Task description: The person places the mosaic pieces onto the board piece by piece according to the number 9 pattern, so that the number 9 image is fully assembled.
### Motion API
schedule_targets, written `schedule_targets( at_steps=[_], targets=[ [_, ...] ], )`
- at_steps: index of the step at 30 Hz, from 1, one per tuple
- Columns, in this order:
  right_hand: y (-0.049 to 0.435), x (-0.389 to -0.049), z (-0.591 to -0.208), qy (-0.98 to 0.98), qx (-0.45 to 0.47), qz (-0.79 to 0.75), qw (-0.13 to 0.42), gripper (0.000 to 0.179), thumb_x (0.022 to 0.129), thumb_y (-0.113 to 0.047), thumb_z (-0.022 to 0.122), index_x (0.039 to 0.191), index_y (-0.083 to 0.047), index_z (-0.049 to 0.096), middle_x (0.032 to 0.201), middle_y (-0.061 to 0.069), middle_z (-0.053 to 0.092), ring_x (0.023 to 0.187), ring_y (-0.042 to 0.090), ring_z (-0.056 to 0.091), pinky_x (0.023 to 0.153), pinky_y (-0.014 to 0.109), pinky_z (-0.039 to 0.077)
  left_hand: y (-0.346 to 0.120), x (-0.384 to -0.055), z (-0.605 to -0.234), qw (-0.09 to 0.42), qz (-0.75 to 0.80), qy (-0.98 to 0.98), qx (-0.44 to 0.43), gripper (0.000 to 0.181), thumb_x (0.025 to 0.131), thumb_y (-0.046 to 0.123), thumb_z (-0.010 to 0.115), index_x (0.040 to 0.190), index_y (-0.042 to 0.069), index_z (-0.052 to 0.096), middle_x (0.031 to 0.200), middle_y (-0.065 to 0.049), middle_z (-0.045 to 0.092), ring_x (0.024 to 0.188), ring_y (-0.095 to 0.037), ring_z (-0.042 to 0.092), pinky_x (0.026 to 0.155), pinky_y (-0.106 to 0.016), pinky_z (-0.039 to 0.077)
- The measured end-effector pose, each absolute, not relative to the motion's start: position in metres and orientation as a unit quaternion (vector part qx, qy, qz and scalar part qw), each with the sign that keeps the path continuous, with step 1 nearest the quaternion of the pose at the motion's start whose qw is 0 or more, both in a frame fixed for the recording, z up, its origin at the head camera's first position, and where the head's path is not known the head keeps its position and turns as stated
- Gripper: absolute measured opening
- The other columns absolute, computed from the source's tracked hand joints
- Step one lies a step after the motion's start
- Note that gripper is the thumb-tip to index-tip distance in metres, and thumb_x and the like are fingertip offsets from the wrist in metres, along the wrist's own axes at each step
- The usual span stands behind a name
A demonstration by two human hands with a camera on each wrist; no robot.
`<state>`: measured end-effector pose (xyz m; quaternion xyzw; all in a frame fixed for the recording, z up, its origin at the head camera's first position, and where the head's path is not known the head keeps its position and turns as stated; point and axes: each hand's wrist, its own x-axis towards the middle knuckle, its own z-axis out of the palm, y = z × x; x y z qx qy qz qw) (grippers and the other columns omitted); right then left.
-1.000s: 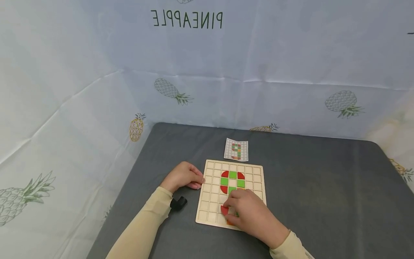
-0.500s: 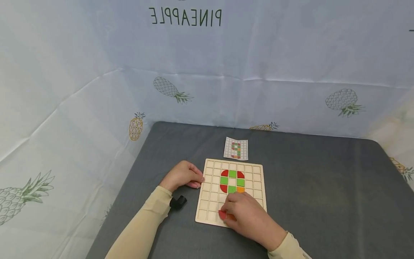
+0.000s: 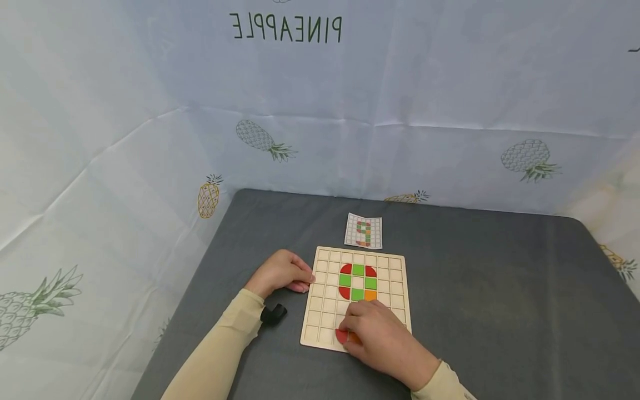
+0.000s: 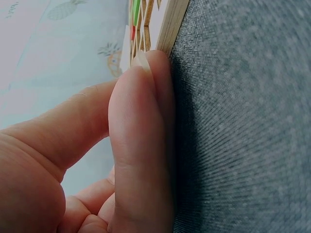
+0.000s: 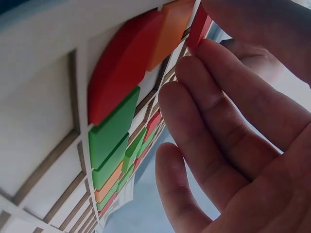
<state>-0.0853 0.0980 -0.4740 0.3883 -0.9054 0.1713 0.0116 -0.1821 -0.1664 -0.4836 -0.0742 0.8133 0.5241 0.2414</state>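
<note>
A wooden grid board [image 3: 320, 319] lies flat on the dark table, with red, green and orange tiles set in some of its squares. My left hand [image 3: 282, 273] holds the board's left edge, thumb and finger close together at the rim in the left wrist view. Over the board's lower part, my right hand [image 3: 375, 336] pinches a red quarter-circle tile [image 3: 341, 336] between thumb and index finger, low at a bottom-row square. In the right wrist view an orange tile [image 5: 170, 31] sits beside that red tile. The right hand hides several lower tiles in the head view.
A small creased pattern card [image 3: 363, 231] with a coloured grid figure lies just beyond the board. A black strap device [image 3: 274, 315] is on the left wrist. A pineapple-print curtain [image 3: 430, 89] encloses the back and left of the grey table [image 3: 495, 289].
My right hand has shifted slightly left and toward me, carrying the red tile to the board's bottom row. The left hand stays at the board's edge.
</note>
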Motion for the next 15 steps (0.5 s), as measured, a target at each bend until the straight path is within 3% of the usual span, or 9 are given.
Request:
schedule_targets(
  at_steps=[15],
  targets=[
    [0.0957,-0.0863,-0.4727,-0.912,0.375,0.165,-0.026,0.016,0.086,-0.026,0.093,0.099,-0.022,0.084,0.09,-0.013,0.066,0.084,0.004,0.057,0.083,0.032,0.055,-0.1656,-0.1833,-0.4821,0.245,0.52,0.815,-0.079,0.015,0.09,0.011,0.088,0.097,0.002,0.078,0.085,-0.01,0.081,0.064,-0.01,0.075,0.064,-0.027,0.067]
  ],
)
